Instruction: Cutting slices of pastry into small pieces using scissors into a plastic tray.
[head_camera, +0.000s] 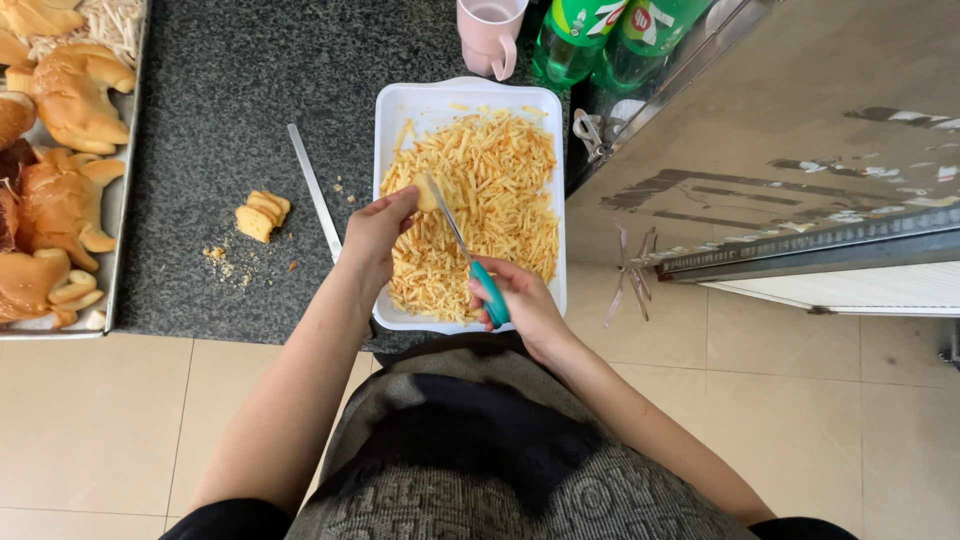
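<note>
1. Fingers (405, 205) of the left hand (375, 235) pinch a small yellow piece (428, 195) over the tray (390, 110). Fingers of the right hand (520, 300) are wrapped tight around the teal handle of the scissors (470, 255), and the blades meet the piece.
2. Under it all is a dark speckled tabletop (230, 80).
3. At the far left sits a metal pan (118, 200) full of golden bread (75, 90).
4. The white tray sits on the tabletop right in front of the person. It is full of thin yellow strips (490, 190).
5. Two green bottles (580, 35) stand behind the tray, with a pink cup (490, 35) next to them.
6. A long metal ruler (315, 190) lies just left of the tray.
7. A little stack of yellow slices (260, 215) lies left of the ruler, with crumbs (235, 262) near it.
</note>
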